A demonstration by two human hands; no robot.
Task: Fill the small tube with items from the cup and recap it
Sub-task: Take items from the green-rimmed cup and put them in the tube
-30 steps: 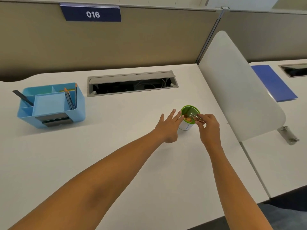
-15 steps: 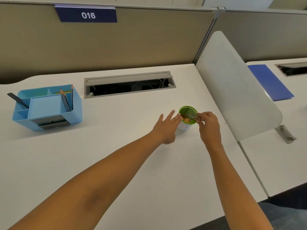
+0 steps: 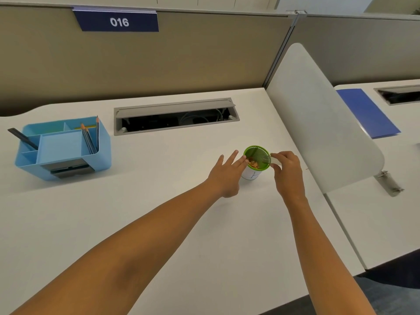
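Note:
A small cup (image 3: 254, 173), white outside and green inside, stands on the white desk (image 3: 141, 201). Small orange items (image 3: 253, 164) lie in its left side. My right hand (image 3: 287, 171) holds a small clear tube (image 3: 267, 159) tilted into the cup's mouth, its open end pointing left toward the items. My left hand (image 3: 226, 176) rests against the cup's left side with fingers spread, the fingertips touching the rim. No cap is visible.
A blue desk organizer (image 3: 61, 147) with pencils sits at the far left. A grey cable hatch (image 3: 176, 115) lies open behind the cup. A white divider panel (image 3: 318, 114) rises just right of my right hand, with a blue folder (image 3: 368, 112) beyond.
The tube has tipped a little deeper into the cup. Both hands stay at the cup; the camera view shifted slightly.

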